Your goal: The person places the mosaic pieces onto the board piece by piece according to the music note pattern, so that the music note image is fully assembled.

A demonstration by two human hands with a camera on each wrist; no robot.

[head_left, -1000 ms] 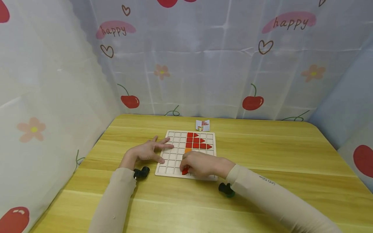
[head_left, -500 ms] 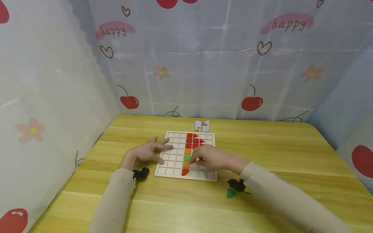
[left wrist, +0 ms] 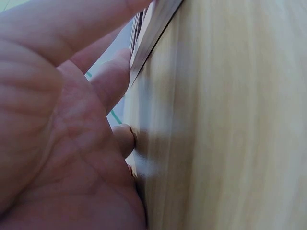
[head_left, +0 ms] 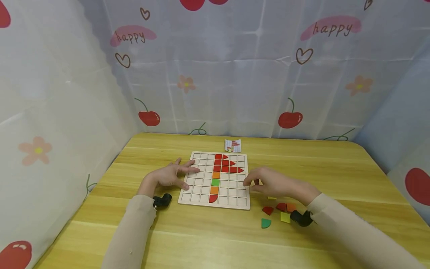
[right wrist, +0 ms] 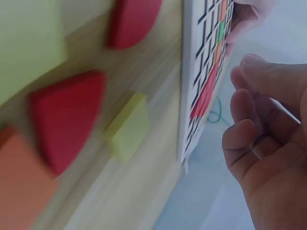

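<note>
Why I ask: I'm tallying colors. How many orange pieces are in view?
3. One orange piece sits in the board beyond the green square, another on its near side, and a third lies on the table beside a red piece. The right hand may hide more.

Head high, wrists low

The head view looks forward and down across the yellow wood-grain table (head_left: 188,239). Both wrist views tip sideways: the left hugs the bare left hand (left wrist: 67,132); the right, beside the bare right hand (right wrist: 277,163), faces the pale square gridded board (head_left: 224,184), shared with the head view.
</note>
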